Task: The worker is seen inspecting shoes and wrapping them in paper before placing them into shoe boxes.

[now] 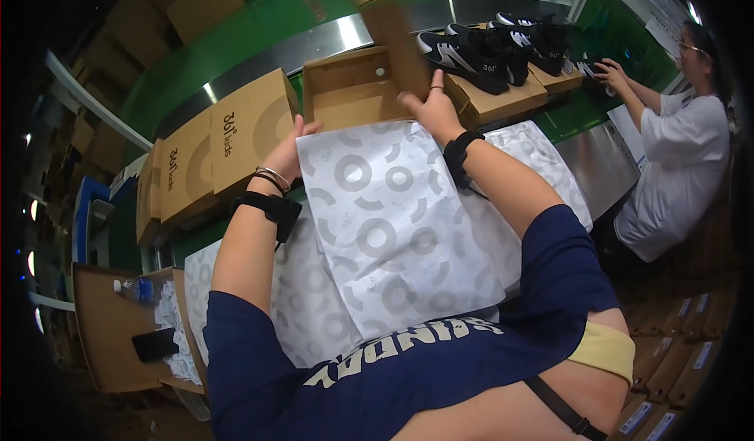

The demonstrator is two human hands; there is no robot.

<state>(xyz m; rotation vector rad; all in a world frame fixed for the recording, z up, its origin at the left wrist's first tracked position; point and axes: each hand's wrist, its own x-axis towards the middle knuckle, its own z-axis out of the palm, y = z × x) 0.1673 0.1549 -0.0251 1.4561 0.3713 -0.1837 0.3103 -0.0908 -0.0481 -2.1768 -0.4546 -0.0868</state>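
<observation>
Green floor (pixel 259 25) is stretching across the far side, a curved steel conveyor (pixel 338 36) is gleaming under overhead light, cardboard boxes (pixel 200 1) stacking far left.

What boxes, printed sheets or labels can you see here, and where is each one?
Open brown shoebox, ahead of both hands.
Closed brown boxes, far left, pale ring print.
White tissue sheet, centre, grey ring pattern.
Stacked cartons, lower right, small blue-and-white labels.

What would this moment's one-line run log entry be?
left hand: on tissue paper edge | right hand: holding box lid upright | open shoe box: empty | co-worker: handling shoes
</observation>
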